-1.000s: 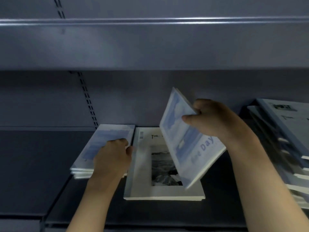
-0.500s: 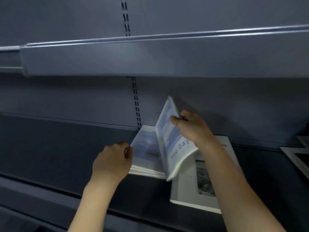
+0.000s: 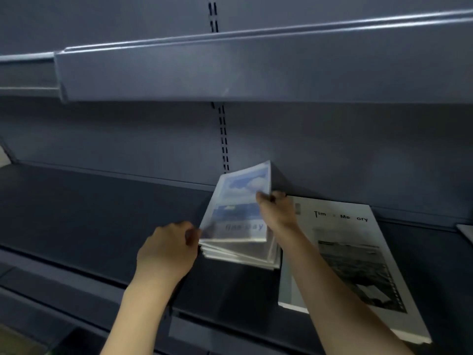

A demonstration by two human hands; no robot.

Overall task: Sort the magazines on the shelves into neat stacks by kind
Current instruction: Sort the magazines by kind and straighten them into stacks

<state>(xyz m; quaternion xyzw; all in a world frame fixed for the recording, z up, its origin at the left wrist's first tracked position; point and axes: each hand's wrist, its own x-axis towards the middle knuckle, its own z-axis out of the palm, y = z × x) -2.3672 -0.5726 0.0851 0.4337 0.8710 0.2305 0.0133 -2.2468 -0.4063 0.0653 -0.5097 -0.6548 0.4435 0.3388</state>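
Both arms reach up and forward from the bottom of the view to the dark shelf (image 3: 102, 213). The right hand (image 3: 277, 213) is stretched furthest, back of the hand up, its thumb and fingers (image 3: 263, 197) pinching the right edge of a blue magazine (image 3: 240, 211) with clouds on its cover. That magazine lies nearly flat on top of the blue stack (image 3: 243, 254), its far end against the back wall of the shelf. The left hand (image 3: 167, 252) sits just left of the blue stack with its fingers curled, their tips against the stack's near left corner; whether they grip it or only steady it cannot be told.

The blue stack holds several magazines, fanned slightly at their near edges; the exact count is too blurred to read. Just right of the blue stack lies one large white magazine (image 3: 358, 252) with a black-and-white photograph on the cover, partly under the right forearm. Further right of the blue stack, at the frame's edge, a corner of one more magazine (image 3: 467, 233) shows. An upper shelf (image 3: 256, 65) hangs above the blue stack.
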